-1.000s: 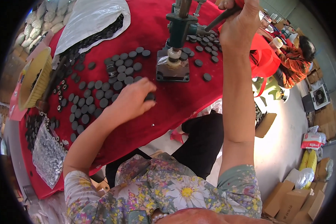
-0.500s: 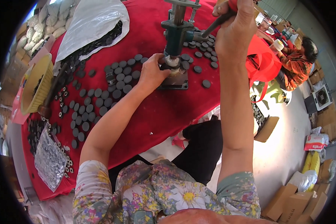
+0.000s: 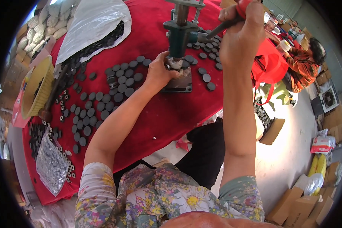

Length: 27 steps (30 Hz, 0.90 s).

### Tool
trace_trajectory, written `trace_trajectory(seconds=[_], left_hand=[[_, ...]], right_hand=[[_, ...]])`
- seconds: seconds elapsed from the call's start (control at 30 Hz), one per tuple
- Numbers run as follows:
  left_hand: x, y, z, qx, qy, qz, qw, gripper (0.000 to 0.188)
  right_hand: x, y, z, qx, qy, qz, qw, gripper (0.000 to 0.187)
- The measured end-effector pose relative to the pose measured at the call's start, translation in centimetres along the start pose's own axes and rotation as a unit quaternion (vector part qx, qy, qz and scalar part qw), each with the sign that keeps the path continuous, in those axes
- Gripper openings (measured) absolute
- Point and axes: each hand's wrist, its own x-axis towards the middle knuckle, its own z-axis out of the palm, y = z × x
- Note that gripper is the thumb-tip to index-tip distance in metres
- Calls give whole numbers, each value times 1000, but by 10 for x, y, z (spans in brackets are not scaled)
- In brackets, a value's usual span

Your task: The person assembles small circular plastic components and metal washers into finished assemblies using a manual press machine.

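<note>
Dark discs (image 3: pixel 122 79) dot the red surface (image 3: pixel 148 117) left of centre. Upper centre, the left hand (image 3: pixel 159 76) curves its fingers at the foot of the green press (image 3: pixel 177 41); I cannot tell whether they grip anything. Upper right, the right hand (image 3: pixel 242 38) has fingers wrapped around the lever (image 3: pixel 226 26).

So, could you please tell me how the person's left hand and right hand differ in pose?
The right hand is closed around the lever of the dark green press; the left hand has its thumb and fingers parted beside the pale die, and whether it holds anything is hidden. The right hand is higher in the picture; the left hand is lower, near the base plate. Both are bare.
</note>
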Motion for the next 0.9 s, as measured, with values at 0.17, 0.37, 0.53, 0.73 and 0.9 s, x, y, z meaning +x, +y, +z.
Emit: trace_trajectory(seconds=[0.17, 0.37, 0.53, 0.73, 0.9], left_hand=[[0, -1, 2, 9, 12, -1, 1000, 79], [-5, 10, -3, 22, 5, -15, 1000, 75], [-21, -4, -12, -43, -29, -14, 999, 79], [-35, 16, -43, 6, -32, -10, 999, 71], [-62, 16, -44, -31, -38, -16, 999, 63]], right_hand=[[-16, 2, -17, 32, -22, 5, 999, 36], [-100, 1, -42, -56, -41, -97, 993, 29], [-164, 5, -74, -180, -17, -79, 980, 28], [-63, -23, -35, -159, -53, -9, 986, 26], [50, -5, 5, -188, -12, 136, 973, 39]])
